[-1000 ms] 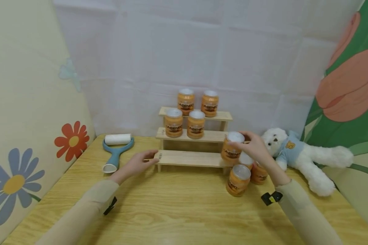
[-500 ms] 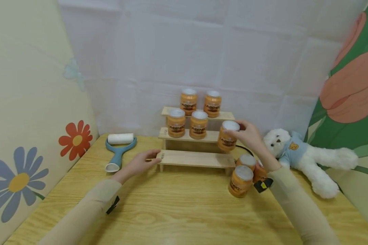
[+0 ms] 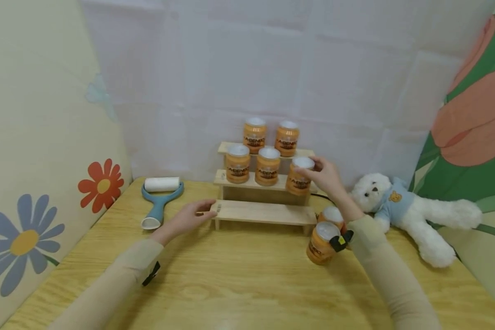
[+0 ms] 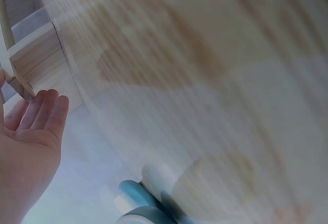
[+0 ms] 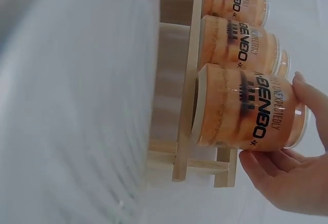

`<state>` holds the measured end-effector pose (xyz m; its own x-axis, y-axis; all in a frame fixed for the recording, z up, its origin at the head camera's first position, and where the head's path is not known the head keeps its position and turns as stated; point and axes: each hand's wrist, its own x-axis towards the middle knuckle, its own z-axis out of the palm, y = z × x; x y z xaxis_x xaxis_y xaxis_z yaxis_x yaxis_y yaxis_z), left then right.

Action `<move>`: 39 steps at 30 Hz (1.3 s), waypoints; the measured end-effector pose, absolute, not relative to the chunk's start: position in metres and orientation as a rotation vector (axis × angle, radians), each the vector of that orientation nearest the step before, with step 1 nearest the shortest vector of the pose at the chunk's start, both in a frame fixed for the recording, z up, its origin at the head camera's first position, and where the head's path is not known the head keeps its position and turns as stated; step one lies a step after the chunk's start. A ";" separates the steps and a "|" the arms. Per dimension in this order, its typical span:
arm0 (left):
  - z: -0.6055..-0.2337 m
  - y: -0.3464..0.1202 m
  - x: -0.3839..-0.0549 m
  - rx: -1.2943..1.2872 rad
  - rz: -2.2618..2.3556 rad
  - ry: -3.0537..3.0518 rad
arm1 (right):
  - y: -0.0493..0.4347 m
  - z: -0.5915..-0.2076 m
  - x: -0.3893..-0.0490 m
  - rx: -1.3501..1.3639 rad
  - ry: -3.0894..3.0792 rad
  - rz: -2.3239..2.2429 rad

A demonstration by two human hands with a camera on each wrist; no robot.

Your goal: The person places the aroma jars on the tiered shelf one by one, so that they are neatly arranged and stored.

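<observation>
In the head view my right hand (image 3: 325,176) holds an orange printed jar (image 3: 299,178) with a pale lid, at the right end of the middle step of a wooden three-step stand (image 3: 264,211). The right wrist view shows thumb and fingers around the lid end of that jar (image 5: 251,108), its base right at the step's edge. Two more jars stand left of it on the same step, and two on the top step. My left hand (image 3: 187,221) grips the left end of the bottom step, thumb and fingers at its edge (image 4: 23,83).
Right of the stand, on the table (image 3: 231,284), a jar (image 3: 319,245) stands in front of another jar (image 3: 331,215), partly behind my right wrist. A white plush toy (image 3: 412,211) in a blue shirt lies farther right. A blue-handled lint roller (image 3: 158,204) lies left.
My right hand has carried the jar up and left, from above the jars on the table to the right end of the middle step. The left hand stays at the stand.
</observation>
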<state>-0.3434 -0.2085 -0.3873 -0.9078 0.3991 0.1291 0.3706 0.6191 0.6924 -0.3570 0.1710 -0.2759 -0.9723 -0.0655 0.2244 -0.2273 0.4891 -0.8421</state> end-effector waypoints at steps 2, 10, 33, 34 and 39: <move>-0.386 -0.208 -0.344 0.672 1.171 2.796 | 0.172 -0.275 -0.358 0.261 -2.579 1.499; -0.386 -0.208 -0.346 0.678 1.157 2.820 | 0.175 -0.270 -0.364 0.304 -2.659 1.529; -0.387 -0.207 -0.346 0.685 1.146 2.845 | 0.173 -0.268 -0.380 0.351 -2.631 1.576; -0.387 -0.207 -0.346 0.682 1.151 2.843 | 0.172 -0.268 -0.381 0.342 -2.633 1.575; -0.387 -0.208 -0.346 0.680 1.156 2.845 | 0.171 -0.269 -0.385 0.314 -2.629 1.583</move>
<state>-0.3464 -0.2080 -0.3875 -0.9066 0.3895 0.1621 0.3922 0.6366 0.6640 -0.3849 0.1713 -0.2685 -0.9777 -0.1446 0.1525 -0.2025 0.4533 -0.8681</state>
